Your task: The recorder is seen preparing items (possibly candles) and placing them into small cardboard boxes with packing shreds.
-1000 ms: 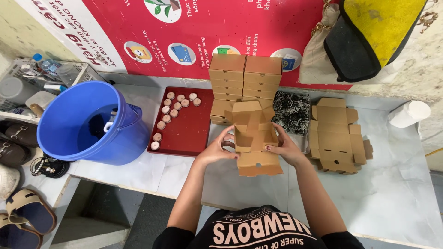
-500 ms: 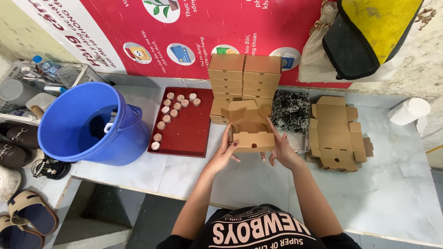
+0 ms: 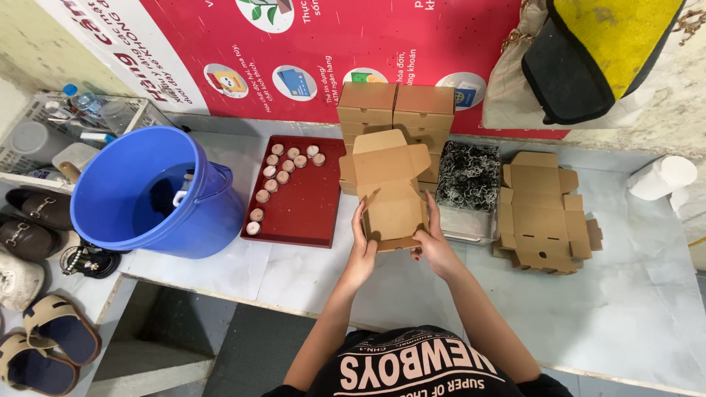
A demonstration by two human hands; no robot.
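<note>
A brown cardboard box (image 3: 387, 190), partly folded with its lid flaps open, is held above the white table (image 3: 632, 309). My left hand (image 3: 362, 250) grips its lower left side and my right hand (image 3: 434, 246) grips its lower right side. Behind it stands a stack of closed cardboard boxes (image 3: 397, 110). To the right lies a pile of flat unfolded box blanks (image 3: 543, 213).
A red tray (image 3: 301, 213) with several small round pieces lies left of the box. A blue bucket (image 3: 151, 195) stands at the table's left end. A clear container of black-and-white shredded filler (image 3: 468, 176), a white roll (image 3: 662, 176), shoes on the floor left.
The box has been turned and lowered a little between my hands, with its side walls folded up and lid flaps now spread open at the far side.
</note>
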